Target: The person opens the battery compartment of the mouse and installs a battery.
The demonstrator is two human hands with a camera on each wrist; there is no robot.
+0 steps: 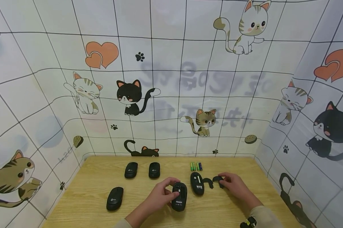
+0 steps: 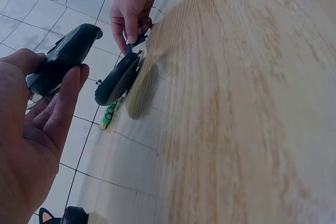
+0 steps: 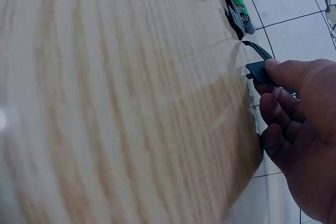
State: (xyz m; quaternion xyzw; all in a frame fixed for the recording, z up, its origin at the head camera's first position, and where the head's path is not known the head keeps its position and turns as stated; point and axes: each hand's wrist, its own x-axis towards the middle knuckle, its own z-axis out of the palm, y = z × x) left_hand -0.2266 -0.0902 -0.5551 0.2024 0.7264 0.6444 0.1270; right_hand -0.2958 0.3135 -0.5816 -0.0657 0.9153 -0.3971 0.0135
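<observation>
My left hand (image 1: 160, 195) grips a black computer mouse (image 1: 180, 204) between thumb and fingers, its underside with a pale label turned up in the head view. In the left wrist view that mouse (image 2: 67, 56) is held above the tabletop. My right hand (image 1: 236, 186) pinches a small black curved mouse cover (image 1: 217, 180) between thumb and fingers; the right wrist view shows a squared tab on the cover (image 3: 257, 72). Between the hands, a second mouse (image 1: 197, 184) lies underside up, with another black curved cover (image 1: 208, 181) just right of it.
A row of several small batteries (image 1: 196, 166) lies behind the overturned mouse. On the left side of the wooden table (image 1: 86, 193), three black mice stand upright: one near the front (image 1: 115, 199), two farther back (image 1: 131, 170). A cat-print curtain (image 1: 165, 88) surrounds the table's back and sides.
</observation>
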